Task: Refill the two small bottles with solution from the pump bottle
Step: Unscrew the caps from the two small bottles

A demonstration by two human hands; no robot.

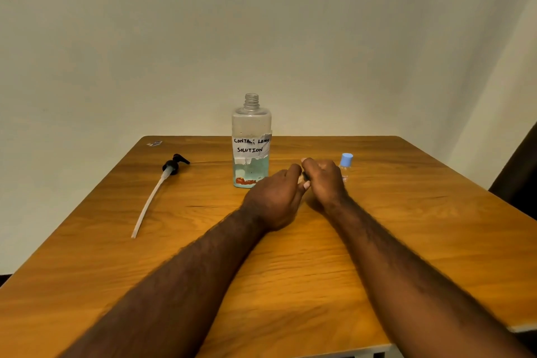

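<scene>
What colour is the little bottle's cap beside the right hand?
The cap is light blue, clearest in the head view.

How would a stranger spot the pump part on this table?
On the brown wooden table, find the tall clear bottle labelled contact lens solution, standing uncapped near the far edge. Left of it lies a black pump head with a long white tube; nothing else there has a tube.
</scene>
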